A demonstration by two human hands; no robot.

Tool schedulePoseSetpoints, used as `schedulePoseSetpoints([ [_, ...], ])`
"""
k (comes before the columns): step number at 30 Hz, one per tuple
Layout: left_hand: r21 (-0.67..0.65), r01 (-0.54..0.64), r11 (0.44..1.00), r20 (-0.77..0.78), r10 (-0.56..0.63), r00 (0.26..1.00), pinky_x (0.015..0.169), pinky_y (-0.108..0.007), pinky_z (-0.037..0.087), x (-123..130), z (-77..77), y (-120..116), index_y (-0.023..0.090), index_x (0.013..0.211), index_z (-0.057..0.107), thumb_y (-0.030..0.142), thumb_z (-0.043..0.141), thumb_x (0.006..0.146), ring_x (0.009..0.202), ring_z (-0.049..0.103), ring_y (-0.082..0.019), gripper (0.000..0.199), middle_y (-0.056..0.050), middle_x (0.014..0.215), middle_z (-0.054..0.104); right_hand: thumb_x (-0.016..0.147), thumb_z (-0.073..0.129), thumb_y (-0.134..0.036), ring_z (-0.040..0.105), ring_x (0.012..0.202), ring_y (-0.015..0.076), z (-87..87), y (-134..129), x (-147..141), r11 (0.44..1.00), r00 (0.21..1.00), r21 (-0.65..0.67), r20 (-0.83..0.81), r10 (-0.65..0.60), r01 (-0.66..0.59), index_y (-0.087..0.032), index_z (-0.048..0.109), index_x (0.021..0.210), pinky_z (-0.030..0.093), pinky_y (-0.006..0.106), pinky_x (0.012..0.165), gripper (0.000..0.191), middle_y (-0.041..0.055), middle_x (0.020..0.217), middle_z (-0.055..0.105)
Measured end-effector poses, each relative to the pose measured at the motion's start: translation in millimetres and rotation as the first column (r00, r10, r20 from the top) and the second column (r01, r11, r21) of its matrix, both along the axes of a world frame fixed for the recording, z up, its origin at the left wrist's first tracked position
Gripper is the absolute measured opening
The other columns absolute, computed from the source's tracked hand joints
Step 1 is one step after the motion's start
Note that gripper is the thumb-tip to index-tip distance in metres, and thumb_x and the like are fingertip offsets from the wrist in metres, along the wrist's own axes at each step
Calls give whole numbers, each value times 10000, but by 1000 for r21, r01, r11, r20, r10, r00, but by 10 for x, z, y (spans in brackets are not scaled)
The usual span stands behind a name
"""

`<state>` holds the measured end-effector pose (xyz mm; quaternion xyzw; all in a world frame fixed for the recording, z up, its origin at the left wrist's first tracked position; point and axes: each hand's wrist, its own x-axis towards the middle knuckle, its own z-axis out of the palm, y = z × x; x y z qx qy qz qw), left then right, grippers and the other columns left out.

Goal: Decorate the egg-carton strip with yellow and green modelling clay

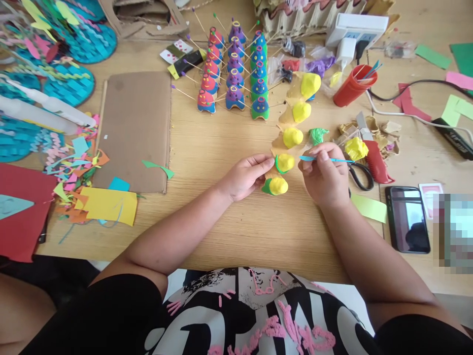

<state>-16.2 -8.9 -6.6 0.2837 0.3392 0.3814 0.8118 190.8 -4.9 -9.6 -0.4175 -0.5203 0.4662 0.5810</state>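
Wood table [207,148], smooth. Yellow caps [286,162], 2 o'clock: smooth, claylike. Blue tool [307,158], 3 o'clock: plastic-looking. Board [135,128], 10 o'clock: matt cardboard. Egg carton [306,22], 1 o'clock: rough pulp.

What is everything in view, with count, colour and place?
Egg carton strip with clay domes: one, brown with yellow domes, centre
Domed clay strips with stick antennae: three; red, purple, green; top centre
Slim plastic tool: one, blue, right of centre
Clay lumps: several, mixed colours, right
Plastic cup: one, red, upper right
Utility knife: one, red, right
Scissors: one pair, black, right
Phone: one, black, lower right
Power strip: one, white, top right
Moulded carton: count unclear, greyish, top
Flat cardboard sheet: one, brown, left
Woven discs: several, blue, upper left
Slender tubes: two, white, left
Paper scraps: many, mixed colours, left and right
Wooden table: one, tan, beneath
Left hand: one, bare, touching strip
Right hand: one, bare, holding tool
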Motion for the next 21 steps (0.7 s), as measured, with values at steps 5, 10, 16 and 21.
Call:
schedulePoseSetpoints([
  [5, 33, 2, 999, -43, 0, 999, 576, -200, 526, -2, -36, -10, 210, 968, 819, 529, 956, 781, 666, 664, -85, 394, 14, 824, 768, 866, 823, -672, 508, 578, 123, 10, -60, -39, 995, 995, 3, 2, 99, -99, -301, 644, 938, 408, 290, 525, 418, -47, 713, 571],
  [10, 30, 0, 1000, -22, 1, 1000, 596, -194, 521, -2, -48, -17, 188, 974, 806, 549, 972, 754, 678, 668, -82, 454, 9, 832, 759, 879, 859, -582, 465, 601, 118, -99, -39, 2, 994, 994, 2, -15, 112, -112, -297, 688, 939, 389, 293, 556, 338, -42, 744, 569],
  [16, 54, 0, 999, -38, 3, 999, 504, -173, 408, 14, -35, -27, 180, 955, 796, 612, 988, 696, 546, 527, -38, 539, 56, 714, 655, 842, 901, -565, 466, 620, 111, -17, -27, -1, 997, 996, -19, -45, 75, -76, -260, 648, 787, 367, 292, 595, 400, -46, 703, 566],
  [21, 255, -20, 967, -130, 54, 990, 639, -197, 453, 11, -87, -20, 180, 934, 797, 652, 879, 828, 674, 558, -63, 491, 26, 803, 688, 796, 935, -580, 501, 672, 105, 180, -66, -124, 997, 997, -16, 18, -76, 76, -245, 654, 777, 407, 283, 641, 438, -45, 732, 583],
])
